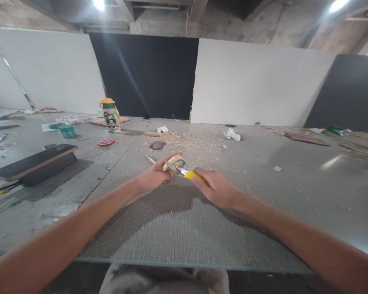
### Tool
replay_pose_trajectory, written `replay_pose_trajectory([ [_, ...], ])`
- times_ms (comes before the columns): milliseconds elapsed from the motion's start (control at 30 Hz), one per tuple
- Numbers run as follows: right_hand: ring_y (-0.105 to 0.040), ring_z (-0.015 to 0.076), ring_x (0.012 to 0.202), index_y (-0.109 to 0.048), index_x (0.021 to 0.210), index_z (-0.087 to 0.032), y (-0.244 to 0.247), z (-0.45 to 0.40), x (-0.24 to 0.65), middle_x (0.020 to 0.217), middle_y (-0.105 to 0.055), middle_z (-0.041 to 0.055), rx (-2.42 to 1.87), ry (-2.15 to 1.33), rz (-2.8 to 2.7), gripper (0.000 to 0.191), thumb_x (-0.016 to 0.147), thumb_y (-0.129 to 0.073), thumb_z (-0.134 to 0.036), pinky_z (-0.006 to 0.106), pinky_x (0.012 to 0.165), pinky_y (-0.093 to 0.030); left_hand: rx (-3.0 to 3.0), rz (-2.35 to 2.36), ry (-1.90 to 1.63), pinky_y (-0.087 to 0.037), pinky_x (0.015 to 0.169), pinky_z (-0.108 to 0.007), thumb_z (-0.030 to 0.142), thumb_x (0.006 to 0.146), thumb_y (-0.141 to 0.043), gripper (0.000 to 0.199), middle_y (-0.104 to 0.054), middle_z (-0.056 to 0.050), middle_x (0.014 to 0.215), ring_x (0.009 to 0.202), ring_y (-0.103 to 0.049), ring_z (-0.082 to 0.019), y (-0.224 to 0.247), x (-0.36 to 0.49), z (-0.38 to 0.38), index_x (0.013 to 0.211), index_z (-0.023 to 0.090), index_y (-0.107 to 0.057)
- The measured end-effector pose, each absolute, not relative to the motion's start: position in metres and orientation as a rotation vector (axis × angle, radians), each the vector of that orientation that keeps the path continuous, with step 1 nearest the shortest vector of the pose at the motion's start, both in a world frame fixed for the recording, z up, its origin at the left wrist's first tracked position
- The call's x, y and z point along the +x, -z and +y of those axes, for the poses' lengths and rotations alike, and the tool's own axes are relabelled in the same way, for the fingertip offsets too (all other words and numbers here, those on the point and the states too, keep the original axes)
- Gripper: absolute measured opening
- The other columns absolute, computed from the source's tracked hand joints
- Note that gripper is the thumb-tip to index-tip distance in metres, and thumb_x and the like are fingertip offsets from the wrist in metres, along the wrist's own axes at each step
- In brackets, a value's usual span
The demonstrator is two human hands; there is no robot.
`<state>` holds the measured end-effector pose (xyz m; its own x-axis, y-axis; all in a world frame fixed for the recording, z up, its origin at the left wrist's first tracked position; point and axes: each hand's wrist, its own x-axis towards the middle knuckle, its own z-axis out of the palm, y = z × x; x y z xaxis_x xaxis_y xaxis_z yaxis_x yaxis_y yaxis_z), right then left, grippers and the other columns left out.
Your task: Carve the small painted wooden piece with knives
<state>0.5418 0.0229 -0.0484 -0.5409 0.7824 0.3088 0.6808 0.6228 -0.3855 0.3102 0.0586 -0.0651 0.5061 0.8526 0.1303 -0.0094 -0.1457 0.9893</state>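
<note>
Above the middle of the table, my left hand is closed around a small pale wood piece with a coloured pattern on its face. A yellow-handled knife is gripped in my right hand. Its metal blade points left and lies across the wood piece, seemingly against its edge. My left fingers partly hide the piece. Just beyond my left hand shows the tip of a thin, pencil-like stick; whether that hand touches it I cannot tell. Wood shavings are scattered past both hands.
A yellow-lidded bottle stands at back left. Nearer are a red round lid, a teal container and a black dustpan-like object. Crumpled tissue lies back right, and thin strips at far right. Black and white panels line the back.
</note>
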Motion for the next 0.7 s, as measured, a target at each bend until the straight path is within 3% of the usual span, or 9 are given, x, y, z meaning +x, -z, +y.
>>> replay_pose_trajectory([
  [167,-0.052,0.0175,0.065,-0.054,0.089,-0.019,0.053,0.015,0.546,0.075,-0.061,0.0047,-1.161,-0.269,-2.489,0.036,0.099,-0.034,-0.047,0.030,0.064,-0.029,1.646,0.662,-0.795,-0.037,0.066,-0.025,0.005,0.064,-0.064,0.070,-0.055,-0.002,0.113,0.087,-0.051,-0.015,0.058,0.308,0.053,0.126,0.033,-0.047],
  [333,-0.051,0.0179,0.064,-0.055,0.092,-0.018,0.053,0.011,0.542,0.075,-0.062,0.0052,-1.182,-0.212,-2.550,0.036,0.098,-0.037,-0.049,0.030,0.062,-0.028,1.980,0.653,-0.807,-0.042,0.070,-0.027,0.025,0.073,-0.076,0.061,-0.049,-0.004,0.111,0.089,-0.051,-0.015,0.051,0.304,0.050,0.122,0.028,-0.041],
  [433,-0.052,0.0182,0.066,-0.055,0.094,-0.018,0.055,0.011,0.541,0.076,-0.062,0.0050,-1.181,-0.205,-2.571,0.035,0.098,-0.038,-0.048,0.030,0.062,-0.028,2.121,0.662,-0.758,-0.043,0.067,-0.026,0.032,0.069,-0.082,0.070,-0.050,-0.003,0.102,0.083,-0.051,-0.015,0.049,0.301,0.051,0.126,0.026,-0.044],
  [700,-0.053,0.0184,0.061,-0.053,0.096,-0.018,0.060,0.012,0.543,0.074,-0.063,0.0050,-1.294,-0.072,-2.501,0.033,0.098,-0.035,-0.046,0.029,0.057,-0.025,2.057,0.950,-0.816,-0.037,0.056,-0.023,0.045,0.071,-0.077,0.060,-0.050,0.003,0.087,0.060,-0.042,-0.008,0.042,0.310,0.044,0.117,0.022,-0.045],
])
